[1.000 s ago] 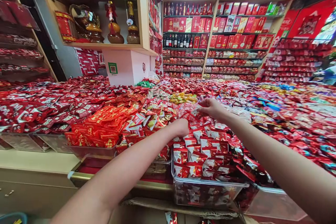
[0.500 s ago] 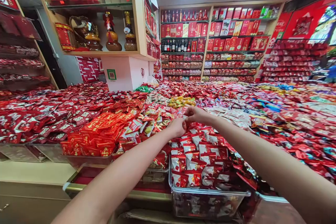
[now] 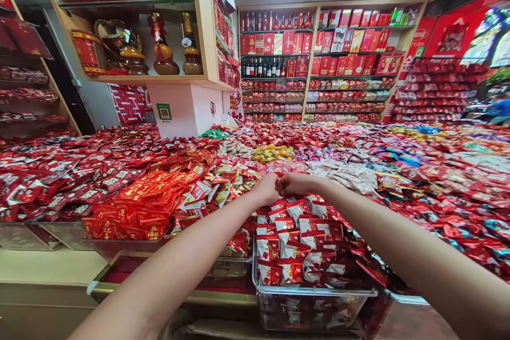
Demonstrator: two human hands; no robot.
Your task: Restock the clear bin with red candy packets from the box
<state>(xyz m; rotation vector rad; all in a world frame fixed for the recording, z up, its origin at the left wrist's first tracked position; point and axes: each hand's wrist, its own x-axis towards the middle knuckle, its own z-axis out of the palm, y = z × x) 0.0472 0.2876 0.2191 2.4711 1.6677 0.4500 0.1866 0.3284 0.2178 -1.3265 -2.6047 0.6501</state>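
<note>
My left hand (image 3: 266, 189) and my right hand (image 3: 295, 184) meet over the far end of a clear plastic bin (image 3: 316, 292). Both have curled fingers, pressed close together. Whatever lies between the fingertips is hidden or too small to make out. Just below them, the bin is heaped with red-and-white candy packets (image 3: 292, 249). Behind the hands lie yellow-wrapped candies (image 3: 273, 153) and pale white packets (image 3: 345, 172). To the left of my left forearm is a pile of bright red packets (image 3: 153, 202).
Heaps of wrapped sweets spread across the whole counter. A wooden display cabinet (image 3: 205, 21) overhangs at the upper left, above a white pillar (image 3: 195, 109). Shelves (image 3: 314, 53) with bottles and red boxes line the back wall. A beige ledge (image 3: 48, 268) runs along the front left.
My right hand has dropped slightly, and its raised fingers are now curled against my left hand. The view has shifted a little.
</note>
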